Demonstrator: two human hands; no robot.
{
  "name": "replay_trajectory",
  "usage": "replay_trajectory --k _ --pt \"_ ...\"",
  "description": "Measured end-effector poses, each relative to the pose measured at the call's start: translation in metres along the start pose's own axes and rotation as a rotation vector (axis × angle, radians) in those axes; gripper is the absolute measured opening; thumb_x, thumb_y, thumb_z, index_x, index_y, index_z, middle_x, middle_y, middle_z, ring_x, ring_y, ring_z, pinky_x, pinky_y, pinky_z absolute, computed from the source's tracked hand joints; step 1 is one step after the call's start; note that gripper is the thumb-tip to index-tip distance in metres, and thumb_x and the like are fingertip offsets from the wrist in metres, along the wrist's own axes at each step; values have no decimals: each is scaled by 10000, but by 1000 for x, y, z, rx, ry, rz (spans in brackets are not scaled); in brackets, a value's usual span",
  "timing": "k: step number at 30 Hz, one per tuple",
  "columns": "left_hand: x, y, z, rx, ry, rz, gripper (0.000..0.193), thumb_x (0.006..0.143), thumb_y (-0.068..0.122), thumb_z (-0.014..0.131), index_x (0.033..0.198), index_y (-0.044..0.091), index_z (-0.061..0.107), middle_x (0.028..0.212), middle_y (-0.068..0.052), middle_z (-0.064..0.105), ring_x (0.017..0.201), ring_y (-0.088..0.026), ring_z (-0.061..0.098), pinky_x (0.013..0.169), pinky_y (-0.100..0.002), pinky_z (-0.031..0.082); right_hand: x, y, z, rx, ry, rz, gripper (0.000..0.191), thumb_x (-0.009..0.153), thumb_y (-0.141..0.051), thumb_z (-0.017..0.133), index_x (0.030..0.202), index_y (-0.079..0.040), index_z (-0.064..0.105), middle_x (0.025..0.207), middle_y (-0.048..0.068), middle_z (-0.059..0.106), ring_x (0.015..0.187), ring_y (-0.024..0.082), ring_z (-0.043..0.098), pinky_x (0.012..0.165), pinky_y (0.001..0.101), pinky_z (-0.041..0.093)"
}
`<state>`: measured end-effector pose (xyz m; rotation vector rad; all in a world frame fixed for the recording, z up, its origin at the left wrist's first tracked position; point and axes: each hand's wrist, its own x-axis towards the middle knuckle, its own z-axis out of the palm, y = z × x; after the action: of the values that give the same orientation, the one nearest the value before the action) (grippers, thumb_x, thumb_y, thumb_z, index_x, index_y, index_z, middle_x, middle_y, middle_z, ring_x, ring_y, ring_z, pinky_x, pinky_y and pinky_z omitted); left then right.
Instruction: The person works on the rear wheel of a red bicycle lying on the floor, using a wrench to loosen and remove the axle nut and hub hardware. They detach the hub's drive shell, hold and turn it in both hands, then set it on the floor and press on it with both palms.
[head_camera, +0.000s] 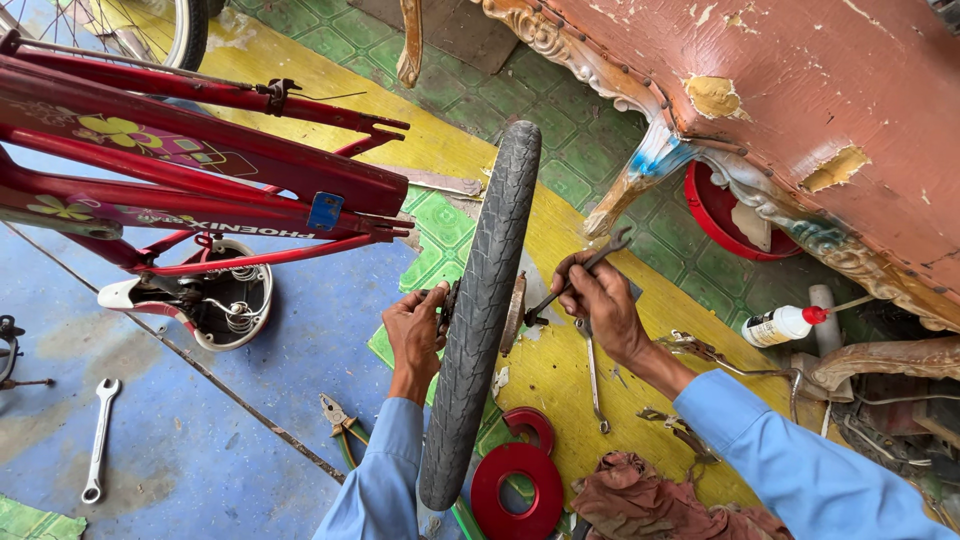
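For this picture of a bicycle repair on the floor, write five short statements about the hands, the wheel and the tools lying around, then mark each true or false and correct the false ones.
1. The right hand holds a dark wrench at the hub of the wheel. True.
2. The left hand rests on the red bicycle frame. False: it is at the wheel's hub, on the side opposite the right hand.
3. The wheel stands upright between the two hands. True.
4. A silver spanner lies on the yellow mat. False: it lies on the blue floor, away from both hands.
5. The white squeeze bottle has a blue cap. False: its cap is red.
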<state>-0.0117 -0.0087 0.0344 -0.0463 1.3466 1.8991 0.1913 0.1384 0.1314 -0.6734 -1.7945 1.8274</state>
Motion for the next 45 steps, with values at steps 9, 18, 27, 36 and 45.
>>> replay_trajectory --k 9,18,27,36,45 --pt "2 -2 -1 17 -21 0 225 862 162 794 727 33 669 533 -13 535 381 -94 425 348 -264 216 14 -3 -2 125 14 127 238 1065 -275 484 1019 -51 552 908 43 604 668 98 458 556 249 369" --pt "-1 -1 -2 80 -11 36 231 862 183 795 720 38 685 506 8 492 368 -84 375 353 -271 229 -10 -5 13 -384 -77 -180 248 1101 -267 480 1043 -41 565 849 47 590 690 100 486 618 282 446" --pt "-3 3 2 27 -11 -4 264 853 164 806 699 35 634 521 2 519 383 -98 423 351 -275 230 -51 17 41 -1031 -599 -885 146 906 -108 663 962 -71 533 892 93 571 811 268 597 697 391 502" --pt "-5 3 6 30 -26 8 258 859 183 799 718 16 663 528 2 503 386 -103 431 354 -269 231 -57 50 33 -1667 -727 -775 222 735 -177 671 901 -37 625 855 61 558 874 212 592 661 345 443" --pt "0 0 4 25 -12 -6 252 856 174 796 725 9 657 541 -17 541 391 -106 457 355 -268 237 -70 29 34 -1486 -683 -848 203 866 -211 669 998 -61 638 894 37 572 834 182 592 630 340 432"
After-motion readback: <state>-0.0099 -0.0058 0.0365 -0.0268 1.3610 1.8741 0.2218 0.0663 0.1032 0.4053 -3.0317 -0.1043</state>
